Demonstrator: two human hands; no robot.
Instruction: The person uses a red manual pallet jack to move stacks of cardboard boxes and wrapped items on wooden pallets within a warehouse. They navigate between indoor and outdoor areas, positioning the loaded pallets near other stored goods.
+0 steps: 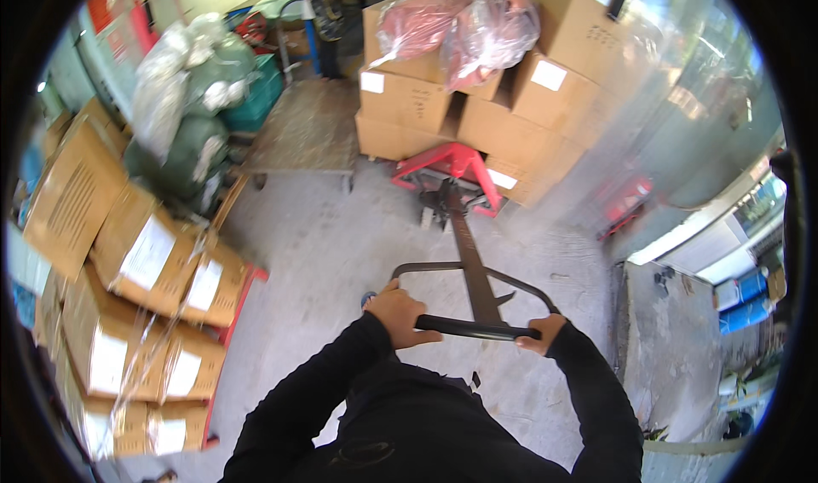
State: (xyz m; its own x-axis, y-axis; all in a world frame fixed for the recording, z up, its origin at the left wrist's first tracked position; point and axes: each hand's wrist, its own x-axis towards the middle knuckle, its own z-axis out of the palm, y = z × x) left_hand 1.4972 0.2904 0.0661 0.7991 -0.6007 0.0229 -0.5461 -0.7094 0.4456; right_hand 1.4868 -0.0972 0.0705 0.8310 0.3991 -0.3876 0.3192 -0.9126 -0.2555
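My left hand (pixel 400 311) and my right hand (pixel 542 331) both grip the black loop handle (pixel 467 326) of a red pallet jack (pixel 449 169). Its dark tiller (pixel 467 242) runs away from me to the red base, which sits under a stack of brown cardboard boxes (pixel 477 108). Two clear bags of pinkish goods (pixel 464 23) lie on top of that stack. Both my arms wear black sleeves.
Wrapped cardboard boxes with white labels (pixel 136 304) stand on a pallet at my left. A flat metal cart (pixel 308 129) sits ahead, with green and white sacks (pixel 189 99) beside it. A reflective wall (pixel 682 116) lines the right. A person stands far back (pixel 328 5).
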